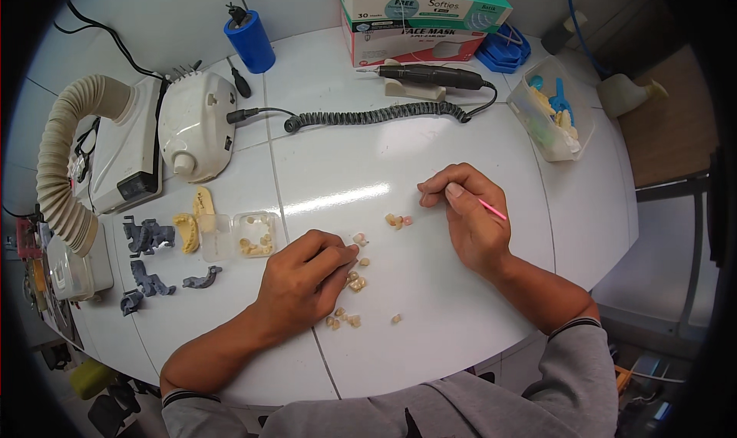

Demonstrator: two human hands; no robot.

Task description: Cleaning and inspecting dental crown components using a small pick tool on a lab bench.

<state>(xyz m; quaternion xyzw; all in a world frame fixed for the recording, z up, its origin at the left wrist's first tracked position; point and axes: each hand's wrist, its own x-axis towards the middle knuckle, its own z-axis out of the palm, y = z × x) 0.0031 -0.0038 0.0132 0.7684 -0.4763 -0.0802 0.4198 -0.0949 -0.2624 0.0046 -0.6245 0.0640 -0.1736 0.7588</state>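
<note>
Tooth pieces loose at frame centre, others in clear box left of centre. Left hand fingertips pinched on pinkish-white piece; right hand fingers closed around pink stick. One piece apparently in work, several lying loose; finished share unclear.

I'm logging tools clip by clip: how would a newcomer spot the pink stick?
Find the white tiled tabletop, then the person's right hand over its right side. The pink stick juts from that hand's grip: slim, straight and bright, unlike the small cream pieces near the left hand.
</note>
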